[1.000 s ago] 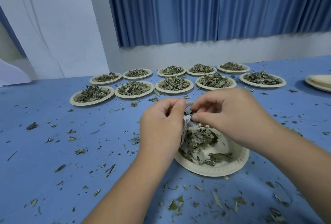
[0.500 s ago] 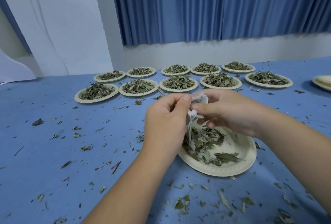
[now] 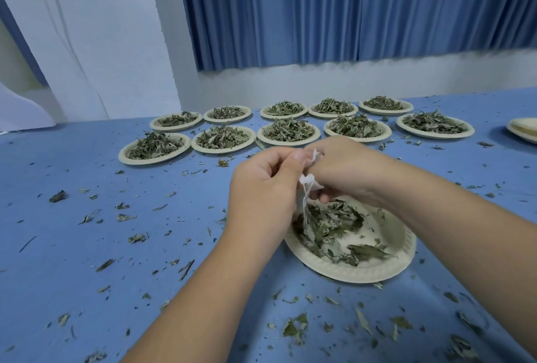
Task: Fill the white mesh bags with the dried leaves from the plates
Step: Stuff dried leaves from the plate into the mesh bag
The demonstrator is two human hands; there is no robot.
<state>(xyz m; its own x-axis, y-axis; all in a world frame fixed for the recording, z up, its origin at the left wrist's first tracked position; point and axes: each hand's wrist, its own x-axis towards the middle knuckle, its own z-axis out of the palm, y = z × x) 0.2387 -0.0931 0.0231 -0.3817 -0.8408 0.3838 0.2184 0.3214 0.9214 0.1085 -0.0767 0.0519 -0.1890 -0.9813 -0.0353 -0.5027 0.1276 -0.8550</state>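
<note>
The white mesh bag [image 3: 310,182] is held in the air between both hands, above the far-left part of the near plate [image 3: 363,278]. Only small bunched portions of the bag show between the fingers. Its white drawstring [image 3: 305,211] hangs straight down from the bag towards the dried leaves [image 3: 328,226] on that plate.

Left grip [image 3: 261,188]: closed on the bag, with the thumb pressed against the curled forefinger at the bag's upper edge.

Right grip [image 3: 348,171]: closed on the bag from the opposite side, fingers curled inward and touching the left grip at the thumb.

The near plate rests on the blue table [image 3: 87,246], directly below the hands. Its leaves lie mostly in the left half; the right half shows bare plate.

Loose leaf fragments [image 3: 293,329] are scattered across the table on all sides of the near plate.

Ten filled plates [image 3: 287,131] stand in two rows of five along the far side of the table, well apart from the near plate. A stack of bare plates [image 3: 523,129] sits at the right edge of view.

Behind the table hang a blue curtain [image 3: 348,8] and, to the left, a white cloth [image 3: 87,28].
</note>
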